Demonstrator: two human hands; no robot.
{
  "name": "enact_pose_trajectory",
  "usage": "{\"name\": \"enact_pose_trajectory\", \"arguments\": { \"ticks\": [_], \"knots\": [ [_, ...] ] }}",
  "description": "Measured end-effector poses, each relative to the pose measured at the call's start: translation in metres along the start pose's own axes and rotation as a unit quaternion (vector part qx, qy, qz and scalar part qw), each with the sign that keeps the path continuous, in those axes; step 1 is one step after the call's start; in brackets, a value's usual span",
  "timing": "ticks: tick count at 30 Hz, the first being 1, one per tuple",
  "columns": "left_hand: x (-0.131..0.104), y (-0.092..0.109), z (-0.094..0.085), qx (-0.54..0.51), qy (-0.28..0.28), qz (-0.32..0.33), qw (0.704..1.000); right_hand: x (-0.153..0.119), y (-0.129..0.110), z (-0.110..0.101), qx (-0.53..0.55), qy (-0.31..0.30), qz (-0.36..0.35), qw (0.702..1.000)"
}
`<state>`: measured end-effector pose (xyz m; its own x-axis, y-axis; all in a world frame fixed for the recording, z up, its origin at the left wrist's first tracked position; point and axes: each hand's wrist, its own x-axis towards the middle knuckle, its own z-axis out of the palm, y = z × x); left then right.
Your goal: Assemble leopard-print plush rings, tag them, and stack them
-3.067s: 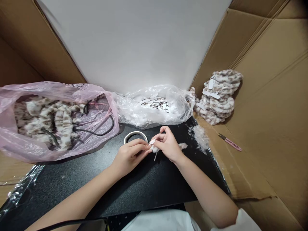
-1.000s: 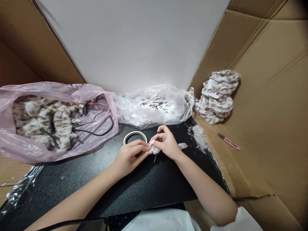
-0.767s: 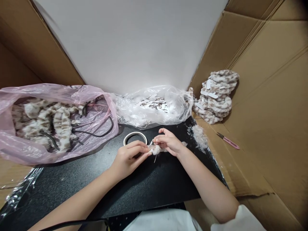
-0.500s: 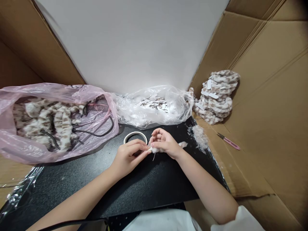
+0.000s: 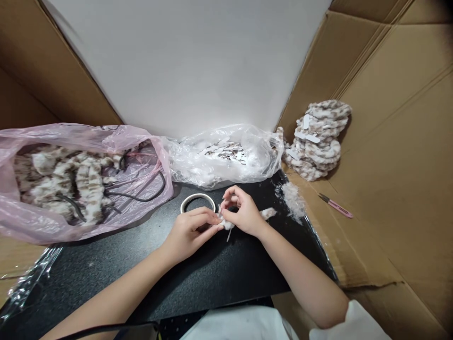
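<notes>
Over the black table, my left hand (image 5: 193, 231) pinches the end of a white and brown furry strip (image 5: 268, 213) between thumb and fingers. My right hand (image 5: 242, 210) meets it from the right, thumb and index finger closed on a thin pale strip at the same end. The strip's other end sticks out beyond my right hand. A thin whitish tail (image 5: 229, 235) hangs below the fur near my fingertips. Just behind my left hand is a roll of white tape (image 5: 183, 206), partly covered by it.
A pink bag (image 5: 141, 219) of furry pieces and dark cords lies left. Behind the hands sits a clear bag (image 5: 198, 172) with white strips. At right are loose fluff (image 5: 293, 200), furry bands (image 5: 318, 141), pink snips (image 5: 339, 208) and cardboard walls (image 5: 399, 156).
A thin pale strip now stands up between my fingertips. My right hand's fingers have shifted slightly, and the tail below the fur shows more. The whole view has moved a little.
</notes>
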<state>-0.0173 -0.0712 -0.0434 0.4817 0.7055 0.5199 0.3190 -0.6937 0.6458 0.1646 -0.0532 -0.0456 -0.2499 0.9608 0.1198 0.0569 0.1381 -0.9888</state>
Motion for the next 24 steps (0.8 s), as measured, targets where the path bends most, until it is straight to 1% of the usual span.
{"name": "enact_pose_trajectory", "arguments": {
  "ticks": [2, 4, 6, 8, 10, 12, 14, 16, 20, 22, 24],
  "knots": [
    [-0.001, -0.001, 0.0, 0.004, 0.008, 0.011, 1.0, 0.001, 0.001, 0.001, 0.038, 0.001, 0.023, 0.999],
    [-0.002, -0.002, -0.001, 0.007, 0.022, 0.024, 0.999, 0.003, 0.002, 0.003, 0.114, -0.001, 0.067, 0.991],
    [-0.002, -0.002, -0.001, 0.005, 0.034, 0.035, 0.999, 0.004, 0.003, 0.005, 0.199, -0.013, 0.118, 0.973],
    [-0.001, -0.001, -0.002, 0.001, 0.038, 0.042, 0.998, 0.005, 0.003, 0.005, 0.267, -0.033, 0.169, 0.948],
    [-0.001, 0.0, -0.003, 0.001, 0.04, 0.043, 0.998, 0.005, 0.002, 0.004, 0.31, -0.05, 0.212, 0.925],
    [0.0, 0.0, -0.003, 0.004, 0.039, 0.036, 0.999, 0.005, -0.001, 0.0, 0.328, -0.055, 0.222, 0.917],
    [-0.001, 0.0, -0.003, 0.007, 0.036, 0.025, 0.999, 0.004, -0.004, -0.003, 0.311, -0.054, 0.201, 0.927],
    [-0.001, -0.001, -0.003, 0.013, 0.033, 0.014, 0.999, 0.004, -0.007, -0.005, 0.255, -0.053, 0.181, 0.949],
    [-0.001, -0.003, -0.001, 0.017, 0.026, 0.011, 0.999, 0.005, -0.005, -0.003, 0.136, -0.053, 0.181, 0.973],
    [-0.001, -0.005, 0.001, 0.013, 0.017, 0.017, 1.0, 0.006, 0.0, 0.0, 0.094, -0.036, 0.156, 0.983],
    [-0.001, -0.006, 0.002, 0.017, 0.016, 0.013, 1.0, 0.006, 0.006, 0.003, 0.053, -0.001, 0.124, 0.991]
  ]
}}
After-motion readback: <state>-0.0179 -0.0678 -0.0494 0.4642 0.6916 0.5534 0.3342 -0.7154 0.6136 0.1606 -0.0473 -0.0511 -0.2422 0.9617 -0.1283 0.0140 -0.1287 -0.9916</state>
